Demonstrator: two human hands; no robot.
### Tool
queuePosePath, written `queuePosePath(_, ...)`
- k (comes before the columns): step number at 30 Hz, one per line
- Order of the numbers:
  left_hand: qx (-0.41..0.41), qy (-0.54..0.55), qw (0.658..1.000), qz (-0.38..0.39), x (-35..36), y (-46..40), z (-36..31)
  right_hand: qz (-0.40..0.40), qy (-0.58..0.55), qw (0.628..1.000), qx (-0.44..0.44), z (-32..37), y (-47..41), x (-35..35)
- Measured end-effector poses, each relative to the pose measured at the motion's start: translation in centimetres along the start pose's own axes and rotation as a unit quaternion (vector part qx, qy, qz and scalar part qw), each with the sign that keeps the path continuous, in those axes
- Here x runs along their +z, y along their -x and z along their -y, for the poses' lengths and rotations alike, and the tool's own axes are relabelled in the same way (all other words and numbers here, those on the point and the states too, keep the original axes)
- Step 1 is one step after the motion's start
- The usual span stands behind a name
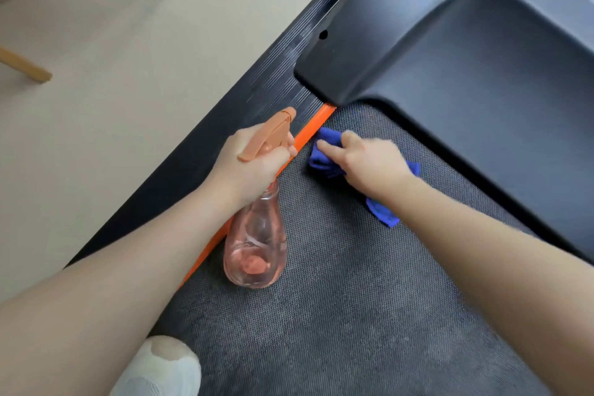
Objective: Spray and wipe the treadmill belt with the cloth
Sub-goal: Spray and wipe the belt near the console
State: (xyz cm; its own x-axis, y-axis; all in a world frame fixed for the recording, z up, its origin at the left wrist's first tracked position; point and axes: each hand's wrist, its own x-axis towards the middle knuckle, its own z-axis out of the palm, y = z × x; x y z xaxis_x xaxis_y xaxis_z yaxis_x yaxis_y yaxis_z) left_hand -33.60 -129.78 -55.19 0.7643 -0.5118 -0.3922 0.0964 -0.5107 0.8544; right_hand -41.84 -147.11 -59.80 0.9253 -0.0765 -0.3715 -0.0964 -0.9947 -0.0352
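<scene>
The grey textured treadmill belt (353, 299) fills the lower middle of the view. My left hand (247, 167) grips the neck of a clear pink spray bottle (255, 244) with an orange trigger head, held over the belt's left edge. My right hand (369, 161) presses a crumpled blue cloth (324, 151) flat on the belt near its front left corner, beside the orange strip (311, 133). Part of the cloth sticks out under my wrist.
The black motor cover (466, 74) rises just beyond the cloth. A ribbed black side rail (225, 145) runs along the left, with beige floor past it. Wooden furniture legs (29, 69) stand at far left. A white sock (160, 370) rests at the belt's near edge.
</scene>
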Motion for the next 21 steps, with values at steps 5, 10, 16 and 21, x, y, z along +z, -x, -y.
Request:
queuePosePath(5, 0.0, -0.01, 1.0, 0.015, 0.0, -0.6, 0.6, -0.065, 0.0, 0.981, 0.184, -4.8, -1.4, -0.4)
queuePosePath(10, -0.005, -0.011, 1.0, 0.026, 1.0, -1.1, 0.6, -0.041, -0.155, 0.982, 0.102, 1.6, -0.3, 1.7)
queuePosePath(16, -0.013, -0.029, 0.999, 0.02, 0.7, -0.8, 0.4, -0.009, -0.061, 0.998, 0.011, 1.8, 1.3, 1.3)
queuePosePath(21, -0.022, -0.013, 1.0, 0.017, 0.6, -0.7, 0.2, -0.068, -0.168, 0.967, 0.178, 2.4, -0.1, 1.9)
